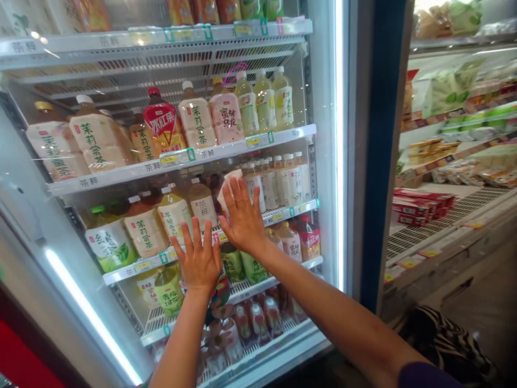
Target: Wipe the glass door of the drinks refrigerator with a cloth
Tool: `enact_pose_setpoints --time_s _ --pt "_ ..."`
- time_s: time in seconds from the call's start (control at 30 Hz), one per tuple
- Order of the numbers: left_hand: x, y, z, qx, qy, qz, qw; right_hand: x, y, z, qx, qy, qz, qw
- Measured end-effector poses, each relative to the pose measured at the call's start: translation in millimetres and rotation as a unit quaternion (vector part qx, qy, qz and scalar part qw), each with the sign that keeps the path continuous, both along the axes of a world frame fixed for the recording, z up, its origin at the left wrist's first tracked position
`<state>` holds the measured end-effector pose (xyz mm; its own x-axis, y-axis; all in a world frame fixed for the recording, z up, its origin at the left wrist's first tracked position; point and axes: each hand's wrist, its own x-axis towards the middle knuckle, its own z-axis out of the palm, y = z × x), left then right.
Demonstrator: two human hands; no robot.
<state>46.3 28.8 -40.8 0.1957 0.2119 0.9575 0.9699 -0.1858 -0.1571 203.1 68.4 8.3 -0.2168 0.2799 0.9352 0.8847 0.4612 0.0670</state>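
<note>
Head view: both hands press flat on a drinks fridge's glass door (323, 108), fingers spread, gripping nothing. The left hand (197, 261) sits mid-door, the right hand (242, 218) slightly higher, with tea bottles (173, 215) behind the door. Moving it likely needs an even push.

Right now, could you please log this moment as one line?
left hand: open, flat on fridge glass | right hand: open, flat on glass | behind: shelved tea bottles

The red-labelled plastic bottle (163, 126) reads 冰红茶; the pink-labelled plastic bottle (226, 116) 蜜桃乌龙; the white shelf-edge strip (89, 181) and the small amber-capped tea bottle (201, 207) 茶粹
</note>
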Motion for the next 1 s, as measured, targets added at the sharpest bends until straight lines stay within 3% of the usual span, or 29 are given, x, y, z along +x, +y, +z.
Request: enact_pose_setpoints --time_s 0.07,0.1,0.23,0.3,0.37,0.47,0.53,0.6,0.7,0.77,0.83,0.93,1.0 --pt "0 0 0.1 -0.008 -0.001 -0.005 1.000 -3 -3 1.7 -0.009 0.018 -0.005 1.000" --pt "0 0 0.0 -0.011 -0.001 -0.009 1.000 -4 -6 -13.6 -0.014 0.020 -0.004 1.000" --pt "1 0 0.0 -0.029 -0.014 -0.022 0.999 7 -17 -116.0 -0.022 -0.038 0.022 0.999" --pt "1 0 0.4 -0.036 -0.016 -0.023 0.999 17 -18 -133.3 -0.029 -0.073 0.038 0.996" --pt "1 -1 0.8 -0.035 -0.010 -0.018 0.999 24 -13 -106.2 -0.038 -0.066 0.026 0.997" --pt "1 -1 1.2 -0.031 -0.006 -0.015 0.999 26 -4 -29.1 -0.039 -0.012 -0.028 0.999" --pt "1 -1 1.0 -0.037 -0.014 -0.019 0.999 22 -2 -3.9 -0.040 0.007 -0.049 0.998" --pt "1 -1 0.6 -0.042 -0.022 -0.023 0.999 20 -3 -21.2 -0.045 0.004 -0.045 0.998" --pt "1 -1 -0.1 -0.041 -0.026 -0.027 0.998 20 -6 -91.1 -0.037 -0.028 -0.001 0.999" --pt "1 0 -0.4 -0.040 -0.026 -0.030 0.998 21 -3 -118.4 -0.027 -0.054 0.024 0.998" --pt "1 0 -0.6 -0.042 -0.027 -0.034 0.998 20 0 -105.8 -0.030 -0.063 0.023 0.997" --pt "1 0 -0.6 -0.041 -0.029 -0.037 0.998 14 3 -39.5 -0.031 -0.037 -0.008 0.999" --pt "1 0 -0.3 -0.039 -0.026 -0.035 0.998 9 2 -8.6 -0.022 -0.015 -0.023 0.999"
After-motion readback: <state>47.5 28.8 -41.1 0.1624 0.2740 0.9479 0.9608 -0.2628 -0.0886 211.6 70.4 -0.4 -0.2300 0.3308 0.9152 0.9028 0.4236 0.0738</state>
